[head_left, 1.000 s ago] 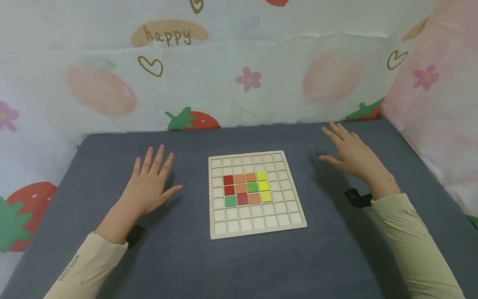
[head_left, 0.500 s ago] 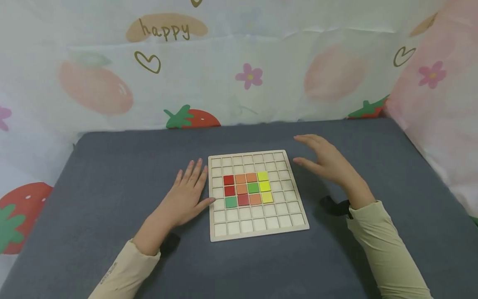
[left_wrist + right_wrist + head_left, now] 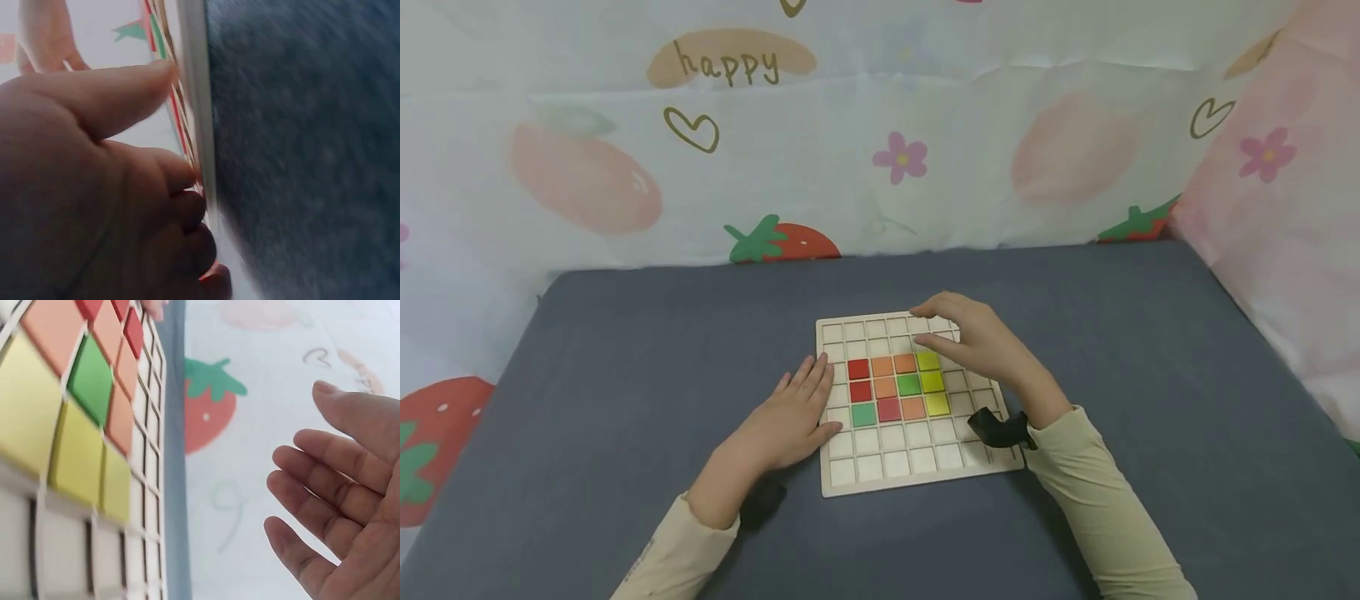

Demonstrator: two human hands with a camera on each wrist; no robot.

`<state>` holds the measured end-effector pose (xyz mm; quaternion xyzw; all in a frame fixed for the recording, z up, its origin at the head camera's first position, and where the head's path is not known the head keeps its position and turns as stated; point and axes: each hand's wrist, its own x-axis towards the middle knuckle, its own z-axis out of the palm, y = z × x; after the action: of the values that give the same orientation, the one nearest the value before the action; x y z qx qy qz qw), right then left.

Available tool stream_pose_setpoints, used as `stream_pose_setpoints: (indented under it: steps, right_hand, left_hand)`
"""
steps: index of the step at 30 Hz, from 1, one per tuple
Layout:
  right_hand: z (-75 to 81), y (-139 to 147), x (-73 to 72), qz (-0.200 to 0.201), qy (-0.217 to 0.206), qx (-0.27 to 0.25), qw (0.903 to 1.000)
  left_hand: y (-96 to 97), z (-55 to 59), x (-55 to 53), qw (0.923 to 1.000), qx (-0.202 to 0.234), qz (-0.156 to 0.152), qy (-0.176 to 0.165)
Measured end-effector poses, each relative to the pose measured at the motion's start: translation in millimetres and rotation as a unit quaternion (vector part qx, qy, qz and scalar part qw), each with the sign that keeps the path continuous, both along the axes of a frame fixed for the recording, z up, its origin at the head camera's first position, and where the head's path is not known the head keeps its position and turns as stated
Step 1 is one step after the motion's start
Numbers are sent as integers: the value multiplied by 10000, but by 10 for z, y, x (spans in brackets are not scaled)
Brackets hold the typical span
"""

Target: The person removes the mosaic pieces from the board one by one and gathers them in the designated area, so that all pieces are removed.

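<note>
A pale wooden grid board point(image 3: 920, 482) lies on the dark grey table, with several coloured square tiles seated in its middle cells. Red tiles point(image 3: 860, 390) and a teal-green tile point(image 3: 863, 414) are on the left, orange tiles point(image 3: 882, 367) and a green tile point(image 3: 909, 384) in the middle, yellow tiles point(image 3: 932, 382) on the right. My left hand point(image 3: 782, 425) lies at the board's left edge, its fingertips and thumb over the rim. Above the board's upper right part hovers my right hand point(image 3: 981, 337), fingers loosely bent and nothing held, as the right wrist view confirms.
Grey cloth point(image 3: 647, 350) covers the table. A printed curtain point(image 3: 850, 192) with strawberries and flowers hangs behind and at the sides. Black wrist cameras point(image 3: 1000, 428) sit under both wrists, and the right one hangs over the board's right side.
Both hands have come inward from either side of the board. My left hand has reached its left edge; my right hand has moved left, over the upper right cells. The tiles keep their places.
</note>
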<state>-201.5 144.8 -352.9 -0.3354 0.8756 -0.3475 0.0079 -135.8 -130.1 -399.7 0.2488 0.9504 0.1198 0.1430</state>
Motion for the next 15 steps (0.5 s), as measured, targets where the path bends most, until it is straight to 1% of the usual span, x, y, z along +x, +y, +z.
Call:
stream_pose_setpoints:
  steps: [4, 7, 12, 15]
  right_hand:
    - [-120, -184, -48, 202, -167, -110, 9996]
    - [-198, -284, -76, 219, -322, -174, 9991]
    - [-296, -417, -112, 164, -478, 28, 9987]
    - [-334, -451, -112, 116, -594, 129, 9981]
  left_hand:
    - [-2, -35, 27, 9999, 50, 60, -68]
    - [7, -49, 30, 9999, 57, 72, -45]
    - [-5, -75, 21, 10000, 38, 67, 31]
    - [13, -69, 18, 10000, 17, 67, 45]
